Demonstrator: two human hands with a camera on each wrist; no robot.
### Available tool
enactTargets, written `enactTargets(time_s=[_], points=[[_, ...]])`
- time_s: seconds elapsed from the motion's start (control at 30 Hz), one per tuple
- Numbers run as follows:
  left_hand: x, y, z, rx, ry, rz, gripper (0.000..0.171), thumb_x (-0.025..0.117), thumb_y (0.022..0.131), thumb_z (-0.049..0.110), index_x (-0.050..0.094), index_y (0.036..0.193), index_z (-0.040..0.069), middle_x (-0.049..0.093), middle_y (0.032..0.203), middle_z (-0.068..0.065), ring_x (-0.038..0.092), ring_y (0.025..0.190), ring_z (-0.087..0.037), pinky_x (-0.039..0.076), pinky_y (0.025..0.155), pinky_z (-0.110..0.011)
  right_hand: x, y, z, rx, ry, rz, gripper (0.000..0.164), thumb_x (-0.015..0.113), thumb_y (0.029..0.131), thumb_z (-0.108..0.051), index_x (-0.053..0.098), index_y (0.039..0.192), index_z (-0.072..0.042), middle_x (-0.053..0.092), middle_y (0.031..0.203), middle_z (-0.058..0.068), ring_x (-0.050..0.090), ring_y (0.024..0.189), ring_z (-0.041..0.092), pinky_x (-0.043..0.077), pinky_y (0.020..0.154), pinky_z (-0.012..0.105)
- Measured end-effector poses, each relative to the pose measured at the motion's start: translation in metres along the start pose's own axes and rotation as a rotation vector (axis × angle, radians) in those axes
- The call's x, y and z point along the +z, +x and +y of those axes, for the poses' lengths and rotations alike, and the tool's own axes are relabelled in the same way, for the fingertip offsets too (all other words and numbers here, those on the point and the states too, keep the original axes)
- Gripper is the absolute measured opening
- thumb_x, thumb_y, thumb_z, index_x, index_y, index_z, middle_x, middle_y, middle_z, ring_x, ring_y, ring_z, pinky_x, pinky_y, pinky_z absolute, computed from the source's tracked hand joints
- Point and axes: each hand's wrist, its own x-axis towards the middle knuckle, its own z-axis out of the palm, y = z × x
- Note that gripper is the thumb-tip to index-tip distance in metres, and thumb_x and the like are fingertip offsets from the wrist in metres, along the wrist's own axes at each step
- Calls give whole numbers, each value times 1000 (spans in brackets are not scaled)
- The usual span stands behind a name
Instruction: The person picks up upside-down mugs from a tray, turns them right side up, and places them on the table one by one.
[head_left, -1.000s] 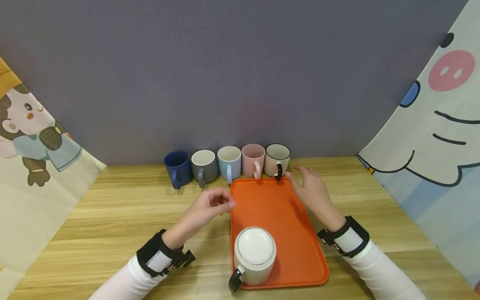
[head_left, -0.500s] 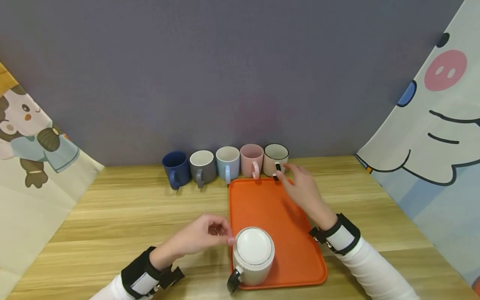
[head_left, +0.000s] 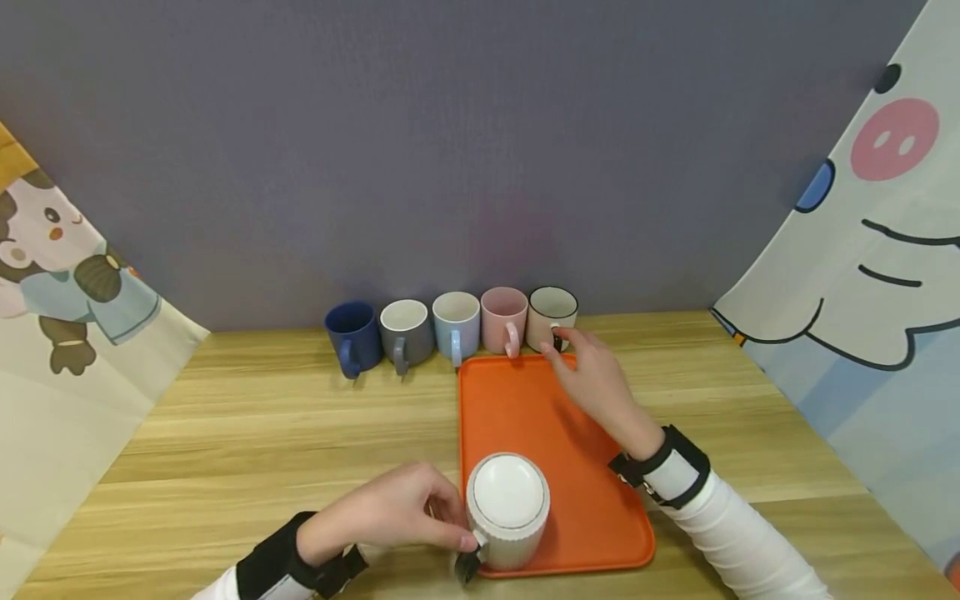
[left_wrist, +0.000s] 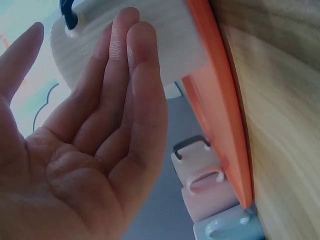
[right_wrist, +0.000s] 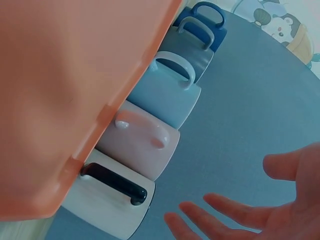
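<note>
On the front of an orange tray [head_left: 517, 408] stands a white ribbed pot [head_left: 510, 496] with a round white top and a black handle [head_left: 467, 568] pointing front-left. My left hand [head_left: 401, 508] is beside it, thumb right at the handle; the left wrist view shows fingers [left_wrist: 143, 50] extended along the pot's side, thumb spread away from them. Behind the tray is a white mug [head_left: 542, 323] with a black rim and black handle. My right hand [head_left: 596, 379] reaches over to that handle, fingertips overlapping it in the head view; the right wrist view shows its fingers [right_wrist: 225, 210] spread, apart from the mug.
Left of the white mug, a pink mug [head_left: 497, 323], a light blue mug [head_left: 448, 325], a grey mug [head_left: 417, 340] and a navy mug [head_left: 365, 348] line up, handles forward. A grey panel [head_left: 450, 167] rises behind the wooden table [head_left: 337, 417]. Printed cloths flank both sides.
My left hand has come down and forward from beside the tray's middle to the pot's handle. My right hand has moved a little left, to the white mug's handle.
</note>
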Motion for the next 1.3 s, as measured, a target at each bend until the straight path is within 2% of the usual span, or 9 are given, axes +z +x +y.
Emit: enactTargets(time_s=[0.2, 0.43, 0.63, 0.9, 1.1, 1.3], points=[[7, 1, -1, -35, 12, 27, 33, 73, 80, 42, 69, 62, 15, 56, 55, 19, 41, 50, 8, 31, 47, -12, 4, -2, -5, -28, 0, -1, 50, 56, 95, -36, 55, 127, 1, 60, 122, 22, 57, 110, 38, 45, 92, 52], [14, 0, 3, -33, -18, 34, 35, 77, 76, 40, 67, 58, 12, 51, 53, 19, 36, 48, 9, 27, 45, -12, 9, -2, -11, -71, -1, 17, 47, 58, 94, -35, 58, 123, 2, 62, 116, 20, 60, 104, 35, 47, 89, 49], [21, 1, 4, -33, -24, 64, 46, 76, 77, 42, 56, 52, 9, 37, 48, 17, 23, 44, 7, 18, 44, -15, 14, -5, -14, -51, 2, -19, 47, 57, 94, -36, 58, 124, -1, 62, 118, 18, 60, 106, 34, 48, 91, 49], [28, 3, 6, -67, -29, 137, 43, 78, 75, 36, 55, 50, 9, 38, 47, 16, 26, 45, 6, 19, 44, -15, 17, -7, -13, -38, -13, -36, 48, 56, 95, -38, 56, 127, -2, 61, 122, 18, 58, 110, 36, 46, 93, 51], [30, 3, 8, -90, -32, 167, 41, 78, 76, 30, 55, 50, 9, 37, 46, 16, 27, 45, 5, 20, 45, -14, 14, -6, -12, -29, 2, -37, 47, 57, 94, -37, 56, 127, -2, 61, 121, 19, 59, 109, 36, 47, 91, 51], [30, 2, 8, -87, 39, 196, 39, 77, 77, 24, 53, 50, 11, 32, 46, 17, 27, 46, 5, 20, 46, -14, 13, -6, -10, -22, -2, -32, 48, 55, 95, -39, 57, 127, -3, 61, 120, 18, 59, 107, 35, 47, 90, 50]])
